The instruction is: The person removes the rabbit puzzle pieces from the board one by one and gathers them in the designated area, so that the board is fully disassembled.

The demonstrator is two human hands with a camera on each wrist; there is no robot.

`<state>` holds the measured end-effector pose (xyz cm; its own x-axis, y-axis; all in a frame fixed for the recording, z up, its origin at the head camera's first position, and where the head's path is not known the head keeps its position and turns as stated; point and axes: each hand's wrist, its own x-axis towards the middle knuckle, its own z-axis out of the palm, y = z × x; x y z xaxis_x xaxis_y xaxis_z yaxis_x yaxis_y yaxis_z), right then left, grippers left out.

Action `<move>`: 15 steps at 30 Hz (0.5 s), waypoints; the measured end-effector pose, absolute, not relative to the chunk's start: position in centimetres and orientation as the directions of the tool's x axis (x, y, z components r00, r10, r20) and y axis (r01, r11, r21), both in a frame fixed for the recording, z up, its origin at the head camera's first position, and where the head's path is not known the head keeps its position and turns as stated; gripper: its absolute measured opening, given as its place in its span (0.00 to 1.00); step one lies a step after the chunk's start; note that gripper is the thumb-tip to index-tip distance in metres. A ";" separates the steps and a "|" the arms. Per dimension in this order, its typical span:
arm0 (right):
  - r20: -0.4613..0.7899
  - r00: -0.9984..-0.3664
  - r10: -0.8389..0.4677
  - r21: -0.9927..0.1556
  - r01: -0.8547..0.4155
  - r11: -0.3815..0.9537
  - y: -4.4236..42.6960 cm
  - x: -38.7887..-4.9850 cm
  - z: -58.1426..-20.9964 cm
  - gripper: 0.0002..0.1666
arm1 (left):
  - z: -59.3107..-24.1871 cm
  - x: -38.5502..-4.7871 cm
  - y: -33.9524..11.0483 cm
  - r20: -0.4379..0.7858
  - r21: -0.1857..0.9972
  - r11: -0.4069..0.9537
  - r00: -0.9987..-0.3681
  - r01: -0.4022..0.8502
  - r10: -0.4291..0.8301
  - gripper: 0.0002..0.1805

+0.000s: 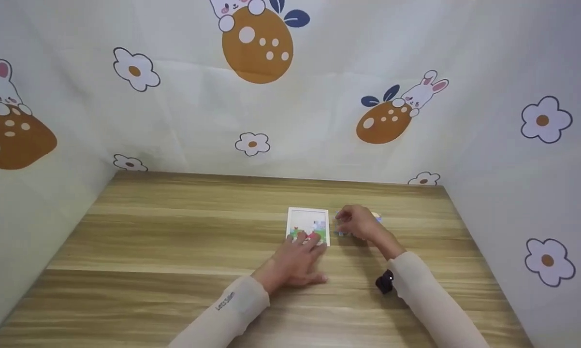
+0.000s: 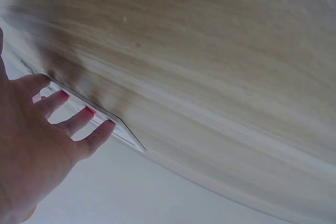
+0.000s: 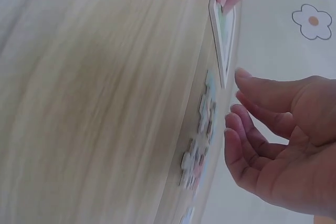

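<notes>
Patterned cloth (image 1: 189, 111) stands behind the wood-grain table (image 1: 174, 232). Left hand (image 1: 293, 263): fingers spread, tips on the near part of the puzzle tray. Right hand (image 1: 360, 224): fingers loosely bent above the table (nothing visible between them), right of the tray. The puzzle tray (image 1: 305, 218) lies flat, partly filled. Loose puzzle pieces (image 3: 189, 166) lie beside it, below the right hand.

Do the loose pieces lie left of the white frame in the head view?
No, the loose pieces lie right of the white frame, near the right hand.
</notes>
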<state>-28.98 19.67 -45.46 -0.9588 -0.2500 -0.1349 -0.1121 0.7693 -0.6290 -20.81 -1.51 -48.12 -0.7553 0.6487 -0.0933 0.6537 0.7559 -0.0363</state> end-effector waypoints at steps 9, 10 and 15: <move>-0.097 -0.946 -0.310 -0.611 -0.189 0.769 17.2 -29.4 -46.1 0.11 | -48.2 -21.0 -1.9 -0.091 -0.056 0.744 -0.745 0.666 0.660 0.44; -0.101 -0.946 -0.307 -0.608 -0.185 0.772 17.1 -29.5 -46.3 0.11 | -48.2 -21.0 -1.9 -0.092 -0.057 0.743 -0.744 0.667 0.662 0.43; -0.092 -0.948 -0.305 -0.594 -0.194 0.781 16.6 -29.6 -46.6 0.11 | -48.2 -20.9 -1.9 -0.100 -0.048 0.744 -0.744 0.666 0.660 0.43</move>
